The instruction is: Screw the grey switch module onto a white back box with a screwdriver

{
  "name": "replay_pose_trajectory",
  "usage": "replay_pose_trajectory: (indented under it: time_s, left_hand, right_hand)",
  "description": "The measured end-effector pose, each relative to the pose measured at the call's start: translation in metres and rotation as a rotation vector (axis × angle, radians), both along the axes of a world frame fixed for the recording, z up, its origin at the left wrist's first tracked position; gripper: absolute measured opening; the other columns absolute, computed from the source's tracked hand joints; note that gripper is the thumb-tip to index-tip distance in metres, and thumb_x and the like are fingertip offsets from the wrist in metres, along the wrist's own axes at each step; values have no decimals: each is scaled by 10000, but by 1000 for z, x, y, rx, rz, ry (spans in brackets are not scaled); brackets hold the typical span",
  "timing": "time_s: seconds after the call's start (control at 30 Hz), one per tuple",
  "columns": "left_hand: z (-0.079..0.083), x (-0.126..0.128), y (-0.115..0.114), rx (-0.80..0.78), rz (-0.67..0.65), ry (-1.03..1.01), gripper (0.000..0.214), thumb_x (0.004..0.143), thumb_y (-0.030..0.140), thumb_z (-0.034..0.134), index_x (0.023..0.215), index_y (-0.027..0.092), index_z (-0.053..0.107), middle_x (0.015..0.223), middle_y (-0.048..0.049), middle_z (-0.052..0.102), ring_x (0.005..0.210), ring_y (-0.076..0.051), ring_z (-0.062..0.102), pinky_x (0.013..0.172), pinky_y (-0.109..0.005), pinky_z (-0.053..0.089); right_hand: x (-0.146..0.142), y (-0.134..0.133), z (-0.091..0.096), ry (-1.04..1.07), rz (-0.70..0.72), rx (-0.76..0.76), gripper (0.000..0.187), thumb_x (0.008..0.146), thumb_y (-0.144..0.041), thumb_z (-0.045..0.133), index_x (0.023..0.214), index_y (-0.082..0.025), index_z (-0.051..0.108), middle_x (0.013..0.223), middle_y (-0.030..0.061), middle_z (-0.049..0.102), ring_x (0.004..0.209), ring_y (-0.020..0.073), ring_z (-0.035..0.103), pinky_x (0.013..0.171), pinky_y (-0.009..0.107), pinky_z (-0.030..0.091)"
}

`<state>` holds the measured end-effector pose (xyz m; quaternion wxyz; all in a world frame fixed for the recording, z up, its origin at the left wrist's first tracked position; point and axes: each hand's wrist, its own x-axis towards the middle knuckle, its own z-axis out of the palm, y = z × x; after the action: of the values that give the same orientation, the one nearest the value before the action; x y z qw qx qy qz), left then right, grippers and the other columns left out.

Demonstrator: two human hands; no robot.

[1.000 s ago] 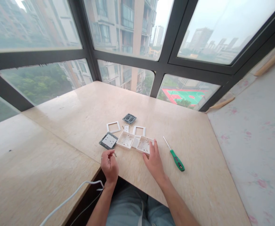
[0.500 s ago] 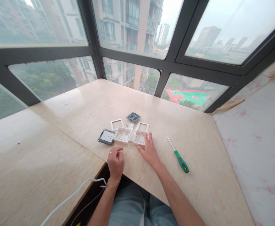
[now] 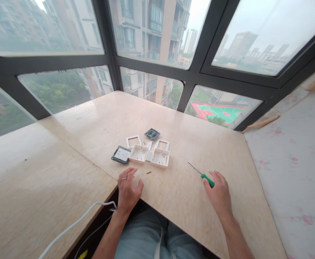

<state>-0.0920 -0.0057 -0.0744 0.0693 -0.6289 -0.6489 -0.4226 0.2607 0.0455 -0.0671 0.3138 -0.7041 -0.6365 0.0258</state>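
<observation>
On the right, my right hand (image 3: pixel 219 190) has its fingers around the green handle of a screwdriver (image 3: pixel 208 180), whose thin metal shaft points away to the left. The palm hides the handle's end. My left hand (image 3: pixel 129 189), a ring on one finger, is near the counter's front edge with thumb and fingers apart, holding nothing. Just right of it lies a small dark screw (image 3: pixel 148 172). Beyond are two open white mounting boxes, a left box (image 3: pixel 139 154) and a right box (image 3: pixel 160 158), joined by a short white piece (image 3: pixel 149 155).
A socket panel (image 3: pixel 121 154) lies left of the boxes, a dark-backed panel (image 3: pixel 152 133) behind them. Two white frames, left (image 3: pixel 133 141) and right (image 3: pixel 162 145), lie near. A white cable (image 3: pixel 73 225) crosses the counter's front edge. Windows border the counter (image 3: pixel 92 122).
My right hand has left the right box and moved right onto the screwdriver, which has shifted slightly. My left hand has opened from a pinch, and a screw now shows on the counter beside it.
</observation>
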Motion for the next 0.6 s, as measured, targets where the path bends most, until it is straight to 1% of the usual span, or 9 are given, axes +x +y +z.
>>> replay_pose_trajectory:
  time_s: [0.1,0.23,0.33,0.4,0.5,0.6]
  left_hand:
    - [-3,1,-7,-36,18,59,333,877,241,630,1192,134,614,1128,-163,641,1056,-330,606,960,-508,485]
    - [-3,3,-5,-116,-58,88,204,893,289,659,1061,183,705,1029,-116,656,945,-286,627,871,-436,524]
    - [1,7,3,-189,-107,79,123,903,296,665,948,217,747,966,-84,666,866,-251,638,795,-379,532]
    - [2,9,8,-221,-114,68,113,906,289,667,886,227,759,936,-71,673,834,-236,642,762,-354,527]
    - [2,12,15,-227,-87,68,133,908,270,661,829,234,761,908,-62,686,817,-229,649,733,-331,517]
    - [-1,12,21,-197,-30,77,127,904,260,658,832,232,758,900,-61,701,819,-233,657,694,-311,501]
  right_hand:
    - [1,-3,6,-17,54,-117,429,842,-389,463,1091,-129,697,1131,200,674,1072,338,604,980,501,461]
    - [-11,1,11,21,109,-207,372,840,-342,483,1075,-163,708,965,124,702,898,265,646,873,400,491]
    - [-21,5,14,50,108,-259,351,807,-302,528,1075,-171,713,861,76,697,799,230,645,774,344,481]
    - [-26,7,18,66,100,-287,325,780,-275,553,1040,-174,721,804,55,689,760,220,635,734,324,463]
    - [-37,12,23,98,107,-318,265,766,-250,565,969,-191,725,716,17,667,687,193,616,673,290,434]
    - [-55,17,25,139,137,-330,184,781,-250,564,875,-214,717,638,-15,632,622,168,588,613,262,396]
